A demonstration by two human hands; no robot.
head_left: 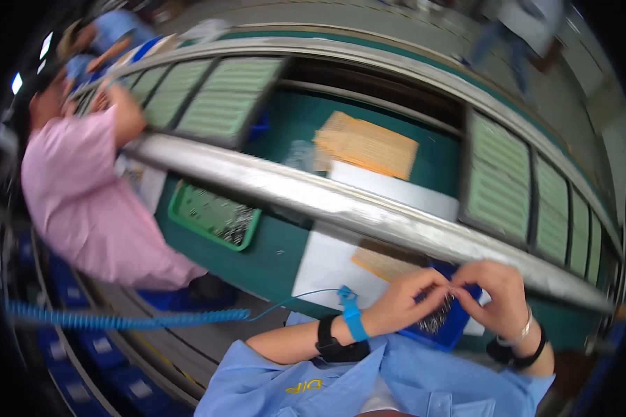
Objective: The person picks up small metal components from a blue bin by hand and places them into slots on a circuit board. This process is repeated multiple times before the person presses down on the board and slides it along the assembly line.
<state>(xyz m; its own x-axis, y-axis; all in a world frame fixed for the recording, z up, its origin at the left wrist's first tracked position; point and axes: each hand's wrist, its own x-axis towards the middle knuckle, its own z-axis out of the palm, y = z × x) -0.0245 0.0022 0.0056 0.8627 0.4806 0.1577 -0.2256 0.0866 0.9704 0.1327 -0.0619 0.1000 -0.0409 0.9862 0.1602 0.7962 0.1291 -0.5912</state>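
Note:
My left hand [412, 299] and my right hand [495, 290] meet fingertip to fingertip, both closed in a pinch. Something tiny and pale seems to be between them, too small to name. Directly below my fingers is a blue bin [454, 335] holding a heap of small, shiny metal parts [435, 320]. A blue wrist strap [355, 321] with a coiled cord [132, 320] circles my left wrist. Black bands sit on both wrists, and a bracelet [525, 328] is on the right one.
A metal rail [278, 181] crosses in front of me, carrying trays of green strips [499, 174]. Brown paper sheets [368, 146] lie beyond it. On the green table to the left stands a green tray [240, 243] of small metal parts, beside a pink-shirted co-worker [90, 187].

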